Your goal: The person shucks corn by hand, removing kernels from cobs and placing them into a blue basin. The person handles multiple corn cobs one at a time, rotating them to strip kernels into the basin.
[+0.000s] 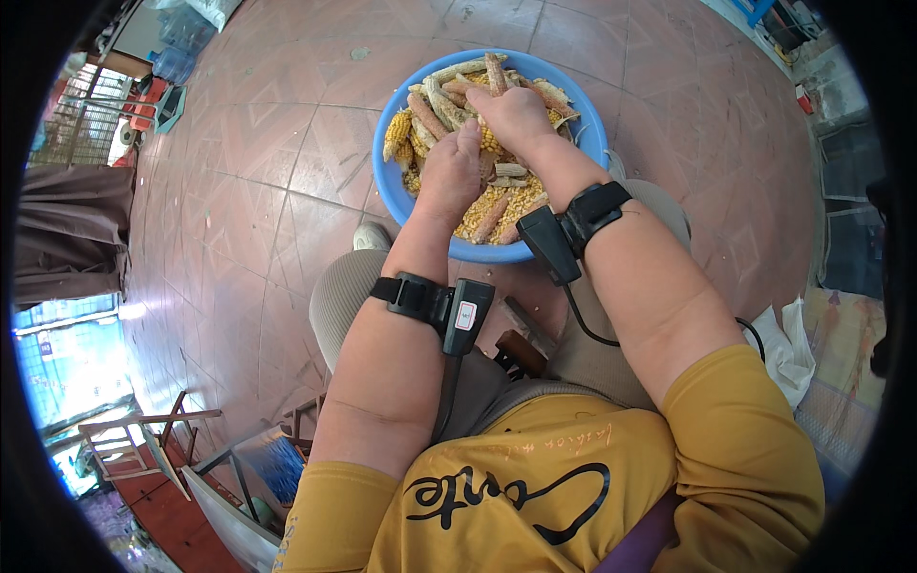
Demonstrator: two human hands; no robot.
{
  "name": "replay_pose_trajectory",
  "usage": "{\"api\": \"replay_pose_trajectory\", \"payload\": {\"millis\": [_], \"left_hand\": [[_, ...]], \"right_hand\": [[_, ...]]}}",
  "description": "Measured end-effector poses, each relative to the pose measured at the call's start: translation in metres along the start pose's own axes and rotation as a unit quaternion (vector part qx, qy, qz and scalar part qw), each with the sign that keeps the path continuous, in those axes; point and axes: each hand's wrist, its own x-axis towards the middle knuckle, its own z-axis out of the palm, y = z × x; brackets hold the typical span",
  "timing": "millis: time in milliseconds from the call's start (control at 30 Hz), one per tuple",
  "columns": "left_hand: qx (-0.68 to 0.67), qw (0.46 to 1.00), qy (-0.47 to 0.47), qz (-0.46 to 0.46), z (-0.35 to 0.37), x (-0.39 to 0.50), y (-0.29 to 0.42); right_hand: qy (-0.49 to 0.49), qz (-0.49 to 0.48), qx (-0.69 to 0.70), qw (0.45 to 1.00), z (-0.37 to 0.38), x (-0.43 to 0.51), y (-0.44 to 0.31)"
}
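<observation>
A round blue plastic basin [384,179] stands on the floor between my feet, full of corn. Over it, my left hand [451,168] is curled around an ear of corn [490,140], whose yellow kernels show between the two hands; its lower end is mostly hidden. My right hand [517,118] grips a reddish, bare corn cob [495,74] that sticks out past the thumb. Beneath the hands lie stripped cobs [445,106], and a few yellow ears [397,134] rest at the left rim. Loose kernels [526,200] cover the near side, with some cobs among them.
Tiled floor [236,193] surrounds the basin. Large water bottles [174,64] stand at the upper left, near a brown curtain [71,229]. A wooden chair frame [147,444] and blue bristles [276,465] are at lower left. A white bag [786,351] lies at right. Cabled black devices [467,315] are strapped to both forearms.
</observation>
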Motion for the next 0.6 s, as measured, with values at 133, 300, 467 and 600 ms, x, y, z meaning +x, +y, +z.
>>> {"api": "replay_pose_trajectory", "payload": {"millis": [133,300,467,600], "left_hand": [[0.021,0.999,0.027,-0.003,0.000,0.002,-0.002],[-0.164,0.982,-0.003,-0.088,0.002,-0.012,0.017],[-0.154,0.982,-0.035,-0.106,0.003,-0.016,0.034],[-0.190,0.972,-0.017,-0.136,0.001,-0.014,0.036]], "right_hand": [[0.003,0.008,-0.007,1.000,0.000,-0.002,-0.001],[0.002,-0.005,-0.008,1.000,-0.001,-0.002,-0.003],[-0.005,-0.023,-0.008,1.000,0.003,0.001,-0.001],[0.006,-0.012,0.068,0.998,0.007,0.001,0.001]]}}
